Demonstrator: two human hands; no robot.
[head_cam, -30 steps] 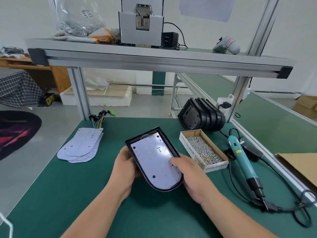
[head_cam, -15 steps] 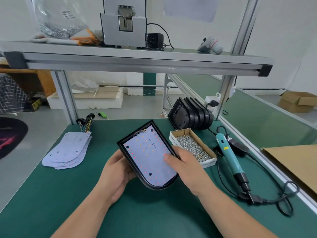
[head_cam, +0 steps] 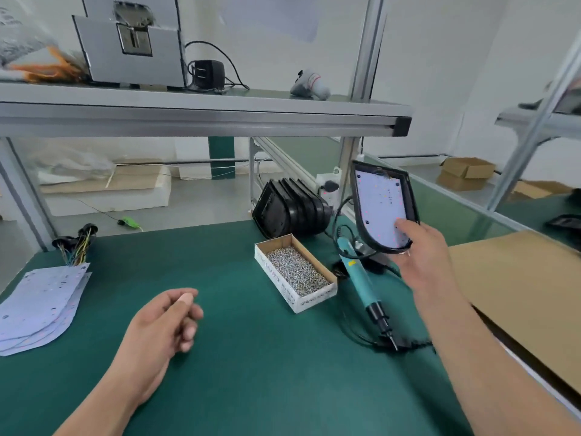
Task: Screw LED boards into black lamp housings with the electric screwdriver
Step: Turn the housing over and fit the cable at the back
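Note:
My right hand (head_cam: 423, 256) grips the rounded end of a black lamp housing (head_cam: 412, 196) with a white LED board (head_cam: 379, 202) seated in it, held up in the air at the right above the bench edge. My left hand (head_cam: 165, 325) hovers low over the green mat with loosely curled fingers and holds nothing. The teal electric screwdriver (head_cam: 361, 278) lies on the mat beside a cardboard box of screws (head_cam: 295, 272). A row of empty black housings (head_cam: 292, 207) stands behind the box. Several loose LED boards (head_cam: 41, 306) are stacked at the left.
A bundle of coloured wires (head_cam: 77, 243) lies behind the board stack. A brown cardboard sheet (head_cam: 528, 297) covers the bench at the right. The screwdriver's black cable (head_cam: 355, 338) loops on the mat. An aluminium shelf (head_cam: 201, 114) spans overhead.
My right hand has carried the housing with its board up and to the right, away from the bench middle. My left hand has let go of it and stayed low over the mat.

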